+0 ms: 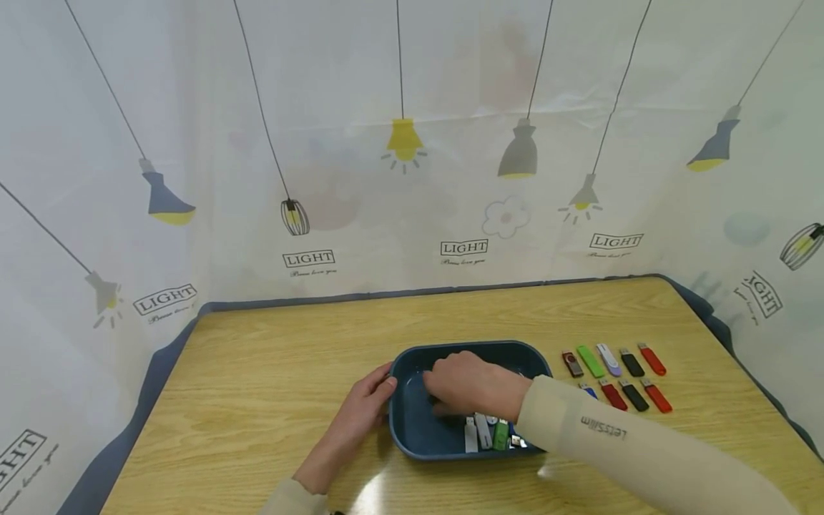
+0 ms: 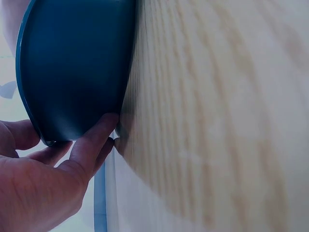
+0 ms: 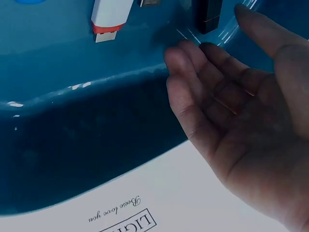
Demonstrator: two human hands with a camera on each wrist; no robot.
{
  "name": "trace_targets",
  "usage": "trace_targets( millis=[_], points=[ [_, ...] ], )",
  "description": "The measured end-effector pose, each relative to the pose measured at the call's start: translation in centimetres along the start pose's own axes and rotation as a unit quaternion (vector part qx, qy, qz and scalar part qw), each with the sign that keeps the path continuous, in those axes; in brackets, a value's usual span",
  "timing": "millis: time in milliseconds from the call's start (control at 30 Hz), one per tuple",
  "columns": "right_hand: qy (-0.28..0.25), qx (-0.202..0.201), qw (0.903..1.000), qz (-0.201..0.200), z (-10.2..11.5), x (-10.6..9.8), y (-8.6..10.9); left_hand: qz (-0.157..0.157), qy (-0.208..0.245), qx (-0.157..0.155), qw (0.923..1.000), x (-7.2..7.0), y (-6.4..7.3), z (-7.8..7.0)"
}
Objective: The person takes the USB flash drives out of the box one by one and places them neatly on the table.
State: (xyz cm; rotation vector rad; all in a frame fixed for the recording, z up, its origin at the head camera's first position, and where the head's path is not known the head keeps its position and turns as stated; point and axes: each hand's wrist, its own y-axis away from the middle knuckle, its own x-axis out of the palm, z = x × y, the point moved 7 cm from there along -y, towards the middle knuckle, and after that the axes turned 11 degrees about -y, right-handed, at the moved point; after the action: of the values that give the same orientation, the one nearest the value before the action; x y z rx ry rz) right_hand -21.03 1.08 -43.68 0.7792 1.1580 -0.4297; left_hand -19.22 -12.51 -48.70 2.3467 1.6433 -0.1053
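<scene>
A dark blue plastic tray (image 1: 425, 455) stands on the table with several USB sticks lying in its right part, among them a green one (image 1: 501, 434) and a white one (image 1: 471, 435). My left hand (image 1: 360, 408) grips the tray's left end, thumb at the rim and fingers against the outer wall (image 2: 77, 72). Inside the tray is my right hand (image 1: 466, 383), its fingers loosely bent and the thumb apart, holding nothing. Close to those fingers, the right wrist view has a black USB stick (image 3: 210, 14); a white one with a red band (image 3: 110, 17) lies farther off.
Right of the tray, USB sticks lie in two rows, including a bright green one (image 1: 590, 361) and a red one (image 1: 657, 395). My right sleeve (image 1: 611, 436) covers part of the tray and table (image 1: 270, 372). A lamp-printed curtain (image 1: 360, 214) surrounds the table's back and sides.
</scene>
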Motion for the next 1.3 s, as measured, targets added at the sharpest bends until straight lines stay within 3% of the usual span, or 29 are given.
trace_targets(
  millis=[267, 700, 1067, 1300],
  points=[
    [0.0, -0.007, 0.9997, 0.024, 0.5, 0.8, -0.9, 0.005, -0.001, 0.005, 1.0, 0.1, -0.1, -0.1],
    [0.002, -0.042, 0.9989, -0.021, 0.5, 0.6, -0.8, 0.006, 0.009, 0.005, 0.9999, 0.3, -0.1, -0.4],
    [-0.019, -0.041, 0.999, -0.004, 0.9, 1.1, -0.9, 0.001, 0.009, 0.001, 1.0, 0.1, -0.1, -0.2],
    [-0.009, -0.035, 0.9991, -0.023, 0.8, 0.6, -0.5, -0.003, 0.006, 0.007, 0.9999, 0.1, 0.2, -0.4]
  ],
)
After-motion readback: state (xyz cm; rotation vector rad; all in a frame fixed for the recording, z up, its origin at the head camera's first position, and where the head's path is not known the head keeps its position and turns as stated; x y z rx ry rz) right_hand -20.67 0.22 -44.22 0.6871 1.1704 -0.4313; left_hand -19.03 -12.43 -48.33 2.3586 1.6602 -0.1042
